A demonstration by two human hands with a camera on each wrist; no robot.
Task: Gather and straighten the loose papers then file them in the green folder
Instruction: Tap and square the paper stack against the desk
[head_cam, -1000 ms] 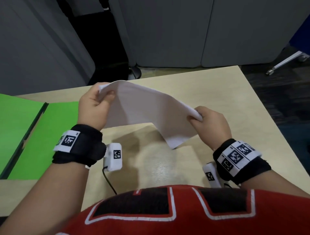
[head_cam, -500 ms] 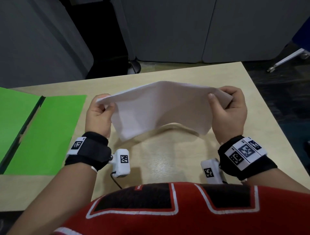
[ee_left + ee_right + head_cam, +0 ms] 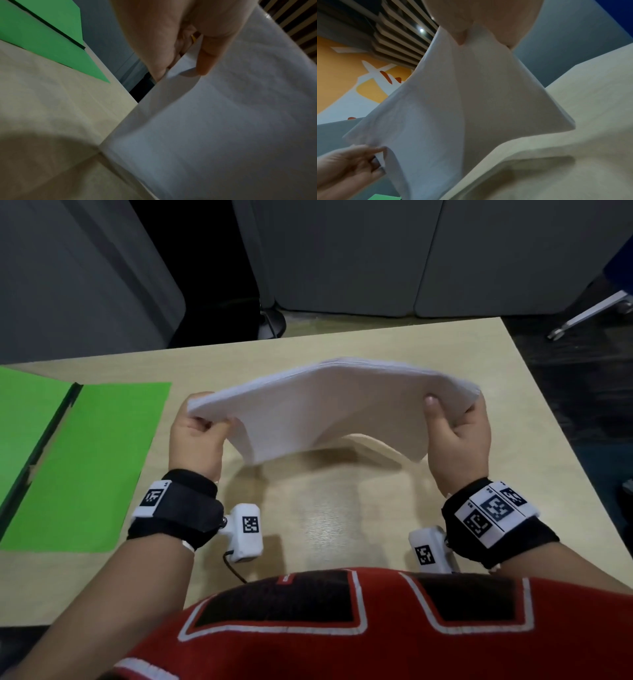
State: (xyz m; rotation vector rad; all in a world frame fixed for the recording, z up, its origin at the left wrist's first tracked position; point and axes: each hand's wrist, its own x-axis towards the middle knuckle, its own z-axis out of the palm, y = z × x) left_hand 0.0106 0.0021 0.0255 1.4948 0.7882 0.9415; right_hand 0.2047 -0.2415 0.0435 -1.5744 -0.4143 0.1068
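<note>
A stack of white papers (image 3: 329, 409) is held up above the middle of the table, bowed upward in the centre, with its lower edge hanging just over the tabletop. My left hand (image 3: 197, 428) pinches its left end, thumb under the sheets (image 3: 214, 121). My right hand (image 3: 454, 429) grips the right end, thumb on the near face of the stack (image 3: 462, 108). The green folder (image 3: 85, 467) lies open and flat at the left of the table, away from both hands; its far left runs out of view.
The light wooden table (image 3: 342, 529) ends at a far edge near grey partition panels (image 3: 376, 258) and at a right edge above dark floor. A chair leg with a caster (image 3: 589, 314) stands at the far right. The person's red shirt fills the bottom of the head view.
The right hand rose and swung outward to the right, spreading the stack from a steep slant into a level, arched span. The left hand shifted slightly right and lower.
</note>
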